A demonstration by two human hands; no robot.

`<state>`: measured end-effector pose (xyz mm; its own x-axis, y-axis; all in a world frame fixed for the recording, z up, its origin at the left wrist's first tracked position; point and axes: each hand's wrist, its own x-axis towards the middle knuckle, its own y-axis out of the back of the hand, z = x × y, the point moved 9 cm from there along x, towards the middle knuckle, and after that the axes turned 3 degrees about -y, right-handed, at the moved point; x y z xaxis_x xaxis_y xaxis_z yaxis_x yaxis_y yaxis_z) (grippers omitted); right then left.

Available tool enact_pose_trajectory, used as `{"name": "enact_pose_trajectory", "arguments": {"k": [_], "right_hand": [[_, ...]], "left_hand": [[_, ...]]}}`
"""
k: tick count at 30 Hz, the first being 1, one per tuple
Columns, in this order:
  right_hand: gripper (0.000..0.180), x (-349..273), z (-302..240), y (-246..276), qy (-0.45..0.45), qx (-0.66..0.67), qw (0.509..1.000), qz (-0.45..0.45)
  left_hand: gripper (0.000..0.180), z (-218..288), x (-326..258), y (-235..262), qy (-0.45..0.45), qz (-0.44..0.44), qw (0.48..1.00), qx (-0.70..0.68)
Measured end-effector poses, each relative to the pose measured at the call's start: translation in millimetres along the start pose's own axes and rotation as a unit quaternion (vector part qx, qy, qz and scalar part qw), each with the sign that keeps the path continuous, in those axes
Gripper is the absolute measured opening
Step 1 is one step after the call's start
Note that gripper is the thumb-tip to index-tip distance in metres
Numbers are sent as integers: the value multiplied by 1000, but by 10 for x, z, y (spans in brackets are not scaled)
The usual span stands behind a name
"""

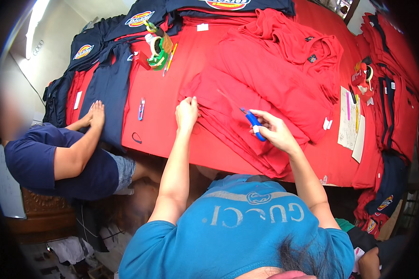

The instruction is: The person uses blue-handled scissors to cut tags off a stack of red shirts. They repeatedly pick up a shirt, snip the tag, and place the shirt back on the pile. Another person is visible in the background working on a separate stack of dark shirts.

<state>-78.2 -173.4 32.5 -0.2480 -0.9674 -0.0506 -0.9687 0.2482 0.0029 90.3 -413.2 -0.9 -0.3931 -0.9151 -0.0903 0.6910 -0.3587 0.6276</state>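
In my right hand (275,134) is a pair of blue thread snips (256,126), its tip pointing up and left over the red cloth. The fingers of my left hand (187,114) are closed on the left edge of a red shirt (237,104). That shirt lies in a loose, creased heap with other red shirts (288,51), whose collars and dark neck labels show at the far right. Some folds of the heap reach the table's near edge.
On the red-covered table (163,132), a second pair of snips (141,109) lies left of my left hand. Beyond stands a green tape dispenser (160,56). To the right are papers with pens (350,116) and garment stacks (395,107). A co-worker (74,149) presses a navy garment (108,88) at left.
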Motion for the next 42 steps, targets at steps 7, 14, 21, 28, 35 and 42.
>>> {"name": "enact_pose_trajectory", "arguments": {"k": [7,14,21,28,35,42], "right_hand": [[50,542,-101,-210,14,-142,990,-11],[55,784,-125,-360,94,-311,946,-6],[54,834,-179,-431,105,-300,948,7],[52,925,-44,-398,63,-185,981,-7],[50,967,120,-357,49,-141,989,-7],[54,944,-147,-425,61,-237,970,-5]], "left_hand": [[4,-286,194,-272,62,-10,820,-568],[12,128,78,-181,71,-35,776,-625],[19,267,31,11,16,-3,833,-553],[25,352,24,-43,-9,-11,836,-549],[28,403,35,-92,-3,-31,827,-562],[35,369,6,-70,10,-51,844,-534]]}}
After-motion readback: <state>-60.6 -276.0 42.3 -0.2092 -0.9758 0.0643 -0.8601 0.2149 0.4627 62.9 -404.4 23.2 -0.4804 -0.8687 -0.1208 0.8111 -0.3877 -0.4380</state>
